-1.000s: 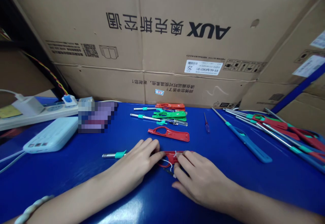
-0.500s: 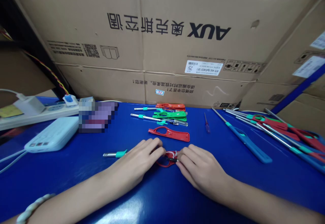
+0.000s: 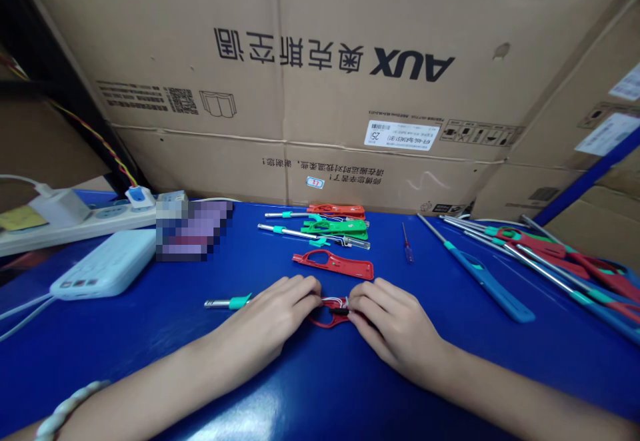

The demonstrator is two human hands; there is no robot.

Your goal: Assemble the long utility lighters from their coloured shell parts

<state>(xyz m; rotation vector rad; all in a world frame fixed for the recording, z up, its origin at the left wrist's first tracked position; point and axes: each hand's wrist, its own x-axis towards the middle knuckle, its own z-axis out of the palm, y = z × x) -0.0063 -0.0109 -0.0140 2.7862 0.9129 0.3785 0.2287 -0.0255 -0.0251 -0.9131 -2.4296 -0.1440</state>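
Between my hands lies an opened red handle half (image 3: 327, 323) of a long gas lighter, with white wires (image 3: 331, 299) and a black igniter (image 3: 339, 311) over it. My left hand (image 3: 293, 304) is closed at its left end, fingertips pinched; just what they grip is hidden. From under that hand sticks a metal lighter tube (image 3: 216, 304) with a teal piece (image 3: 239, 303). My right hand (image 3: 395, 314) pinches the right end of the black igniter and covers the rest of the handle. Just beyond lies another red handle half (image 3: 334, 265).
Farther back lie opened lighters with green (image 3: 345, 229) and orange-red (image 3: 340, 211) handles. A small screwdriver (image 3: 408, 247), a blue lighter (image 3: 487, 281) and a pile of lighters (image 3: 565, 254) are right. Left are a power bank (image 3: 105, 267) and power strip (image 3: 107, 217). A cardboard box (image 3: 320, 107) stands behind.
The black igniter has turned to lie more level and shows more between my hands. My right fingertips have shifted slightly; my left hand has hardly moved.
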